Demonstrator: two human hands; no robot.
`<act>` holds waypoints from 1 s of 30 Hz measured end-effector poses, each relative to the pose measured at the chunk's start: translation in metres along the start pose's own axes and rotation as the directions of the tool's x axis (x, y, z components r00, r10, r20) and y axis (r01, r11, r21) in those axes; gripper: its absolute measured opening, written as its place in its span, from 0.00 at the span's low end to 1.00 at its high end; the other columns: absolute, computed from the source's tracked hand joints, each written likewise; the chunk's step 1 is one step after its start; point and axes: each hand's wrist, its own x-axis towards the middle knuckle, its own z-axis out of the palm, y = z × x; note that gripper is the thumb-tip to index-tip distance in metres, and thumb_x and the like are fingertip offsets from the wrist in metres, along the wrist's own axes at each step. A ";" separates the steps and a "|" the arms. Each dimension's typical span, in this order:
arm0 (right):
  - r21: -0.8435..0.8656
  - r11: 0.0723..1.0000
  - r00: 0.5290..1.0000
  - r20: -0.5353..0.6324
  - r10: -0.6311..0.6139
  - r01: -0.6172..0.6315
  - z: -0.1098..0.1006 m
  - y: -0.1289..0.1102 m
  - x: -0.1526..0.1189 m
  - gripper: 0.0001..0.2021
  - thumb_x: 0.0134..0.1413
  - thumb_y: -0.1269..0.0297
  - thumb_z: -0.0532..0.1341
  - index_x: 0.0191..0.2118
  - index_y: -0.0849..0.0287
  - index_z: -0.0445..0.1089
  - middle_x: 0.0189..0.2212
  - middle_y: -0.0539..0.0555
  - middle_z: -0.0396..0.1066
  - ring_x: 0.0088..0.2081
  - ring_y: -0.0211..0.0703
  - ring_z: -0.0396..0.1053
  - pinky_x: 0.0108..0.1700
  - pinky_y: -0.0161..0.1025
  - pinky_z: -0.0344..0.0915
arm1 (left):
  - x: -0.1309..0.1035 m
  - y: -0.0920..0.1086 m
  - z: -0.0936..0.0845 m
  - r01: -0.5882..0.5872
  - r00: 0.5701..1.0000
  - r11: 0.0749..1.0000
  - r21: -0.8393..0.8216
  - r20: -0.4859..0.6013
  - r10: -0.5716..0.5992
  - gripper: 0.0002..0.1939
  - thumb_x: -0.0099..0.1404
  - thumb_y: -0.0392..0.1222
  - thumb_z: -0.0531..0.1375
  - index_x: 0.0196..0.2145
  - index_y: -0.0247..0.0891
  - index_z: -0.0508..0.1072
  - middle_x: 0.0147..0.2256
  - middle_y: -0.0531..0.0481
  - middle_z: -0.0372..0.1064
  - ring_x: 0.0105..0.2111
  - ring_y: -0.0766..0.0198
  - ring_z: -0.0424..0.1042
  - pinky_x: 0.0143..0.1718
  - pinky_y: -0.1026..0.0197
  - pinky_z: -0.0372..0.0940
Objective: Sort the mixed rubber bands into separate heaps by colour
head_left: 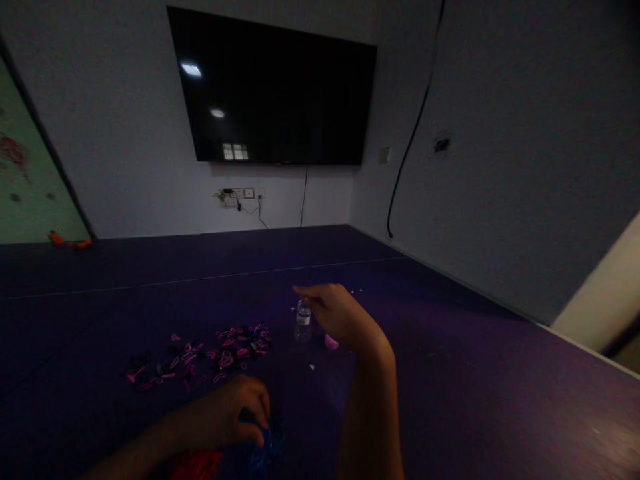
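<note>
My left hand (244,410) reaches low over a dark blue pile of shiny, thin strands (270,443). Its fingers are curled, with thumb and fingertips at the strands; anything between them is too dark to make out. A red pile (197,465) of similar look lies under my left wrist. A small clear bottle (303,323) stands upright on the purple surface. My right hand (330,307) is bent at the wrist over the bottle's top, fingers stretched out to the left. Beside the bottle, below this hand, sits a small pink object (331,341).
Many pink and black loops like hair ties (227,353) lie scattered left of the bottle. White scraps (312,367) dot the purple surface (450,320). Orange items (70,240) lie far left. A television (280,93) and a hanging black cable (410,147) are on the walls.
</note>
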 end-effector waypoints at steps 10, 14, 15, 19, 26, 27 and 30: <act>0.008 1.000 1.000 -0.006 -0.006 0.006 -0.001 -0.002 -0.001 0.19 0.53 0.78 0.52 0.48 0.63 0.71 0.46 0.58 0.71 0.49 0.44 0.69 0.51 0.40 0.65 | 0.029 -0.032 -0.022 0.094 0.979 0.974 0.208 -0.196 -0.053 0.09 0.63 0.41 0.56 0.39 0.41 0.75 0.38 0.50 0.71 0.39 0.63 0.68 0.42 0.62 0.60; -0.003 1.000 1.000 0.007 0.007 -0.007 -0.002 -0.002 0.001 0.19 0.52 0.78 0.52 0.49 0.63 0.70 0.46 0.59 0.71 0.49 0.45 0.69 0.50 0.40 0.65 | 0.048 -0.069 -0.033 0.221 0.948 0.875 0.432 -0.305 -0.090 0.13 0.65 0.36 0.51 0.44 0.42 0.72 0.42 0.47 0.69 0.43 0.60 0.67 0.44 0.60 0.60; -0.004 1.000 1.000 0.009 0.002 -0.002 -0.002 -0.002 0.001 0.19 0.52 0.78 0.52 0.49 0.63 0.70 0.46 0.59 0.71 0.49 0.45 0.69 0.51 0.40 0.65 | 0.053 -0.076 -0.035 0.248 0.947 0.837 0.488 -0.306 -0.102 0.14 0.64 0.35 0.51 0.44 0.41 0.72 0.42 0.47 0.69 0.43 0.60 0.67 0.44 0.60 0.60; 0.002 1.000 1.000 0.001 -0.003 0.003 -0.002 -0.002 0.001 0.19 0.52 0.78 0.52 0.49 0.63 0.70 0.46 0.58 0.71 0.49 0.44 0.69 0.51 0.40 0.65 | 0.068 -0.088 -0.038 0.281 0.954 0.725 0.629 -0.264 -0.141 0.12 0.62 0.31 0.51 0.34 0.38 0.74 0.37 0.46 0.70 0.39 0.60 0.67 0.40 0.61 0.60; 0.006 1.000 1.000 -0.003 -0.003 0.003 -0.002 -0.001 -0.001 0.19 0.53 0.77 0.52 0.48 0.60 0.71 0.46 0.57 0.71 0.48 0.43 0.70 0.50 0.39 0.66 | 0.062 -0.090 -0.039 0.232 0.970 0.739 0.632 -0.211 -0.124 0.13 0.63 0.33 0.51 0.25 0.36 0.72 0.31 0.46 0.70 0.35 0.60 0.68 0.38 0.61 0.59; 0.006 1.000 1.000 0.001 -0.003 0.003 -0.001 -0.001 -0.001 0.19 0.52 0.77 0.52 0.49 0.60 0.70 0.46 0.57 0.71 0.48 0.43 0.70 0.50 0.39 0.66 | 0.059 -0.090 -0.039 0.227 0.971 0.747 0.625 -0.206 -0.122 0.13 0.63 0.34 0.51 0.26 0.37 0.73 0.31 0.47 0.71 0.34 0.61 0.68 0.37 0.62 0.59; 0.013 1.000 1.000 0.000 -0.004 0.004 -0.001 0.000 0.000 0.20 0.52 0.78 0.52 0.48 0.60 0.71 0.46 0.56 0.71 0.49 0.43 0.69 0.51 0.40 0.65 | 0.052 -0.089 -0.045 0.223 0.970 0.796 0.562 -0.209 -0.124 0.12 0.64 0.37 0.51 0.28 0.38 0.73 0.31 0.49 0.72 0.34 0.63 0.69 0.36 0.64 0.59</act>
